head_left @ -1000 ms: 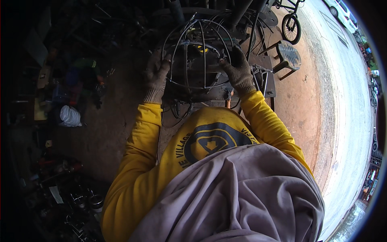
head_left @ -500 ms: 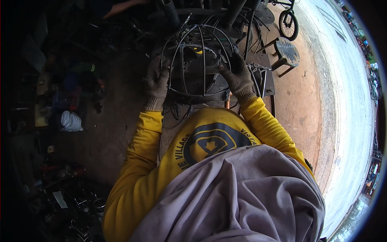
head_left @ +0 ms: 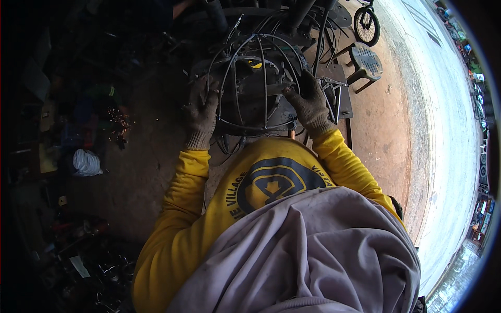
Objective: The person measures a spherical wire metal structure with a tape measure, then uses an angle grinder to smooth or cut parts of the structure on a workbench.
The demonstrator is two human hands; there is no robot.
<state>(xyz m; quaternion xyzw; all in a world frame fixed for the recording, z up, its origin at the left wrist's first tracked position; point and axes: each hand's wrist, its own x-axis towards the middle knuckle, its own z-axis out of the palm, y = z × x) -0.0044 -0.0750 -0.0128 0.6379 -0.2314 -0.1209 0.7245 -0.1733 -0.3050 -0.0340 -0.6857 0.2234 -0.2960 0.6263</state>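
A round, dome-like cage of thin bent metal rods [head_left: 264, 96] rises over a dark work surface in front of me. My left hand [head_left: 202, 112], in a dirty grey-brown knit glove, closes on the cage's left side. On the opposite side my right hand [head_left: 311, 106], gloved alike, grips the cage with its thumb pointing inward. Parts of both hands' fingers are lost in shadow or behind the rods. Through the bars shows a small yellow patch [head_left: 255, 64] on something dark.
Cables and thick dark posts [head_left: 301, 14] crowd the far side. A plastic stool [head_left: 365, 61] and a bicycle wheel [head_left: 367, 26] stand to the far right, beside a bright road. Orange sparks [head_left: 120, 122] fly at the left, above a white bundle [head_left: 87, 163].
Orange sparks have appeared at the left, where none showed before. The view has shifted slightly. Both hands keep their places on the cage, which has barely moved.
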